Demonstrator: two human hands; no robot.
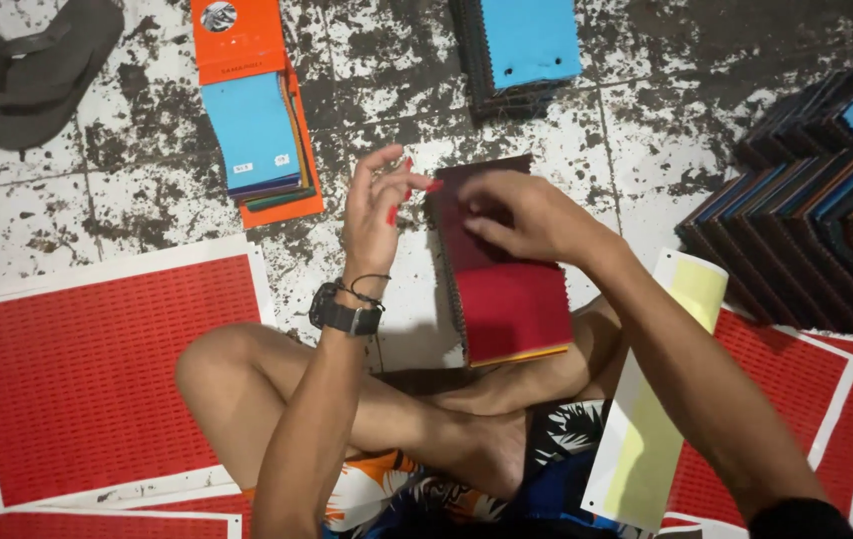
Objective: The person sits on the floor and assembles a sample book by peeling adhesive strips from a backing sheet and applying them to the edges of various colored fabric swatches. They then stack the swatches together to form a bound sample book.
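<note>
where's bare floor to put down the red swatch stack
Bare tile lies between the orange swatch book and the blue-topped stack, and left of the book below the sandal. Crowded: the right, with dark swatch rows and red sheets.

Single head-worn view, facing steeply down, close over lap and tiled floor [37, 215]

The right hand [521, 215] hides the top of the red swatch stack [506, 289], and its fingertips cannot be seen.

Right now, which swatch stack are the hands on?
The red-topped stack resting on the crossed legs, under both hands; the blue-topped stacks lie untouched on the floor.
</note>
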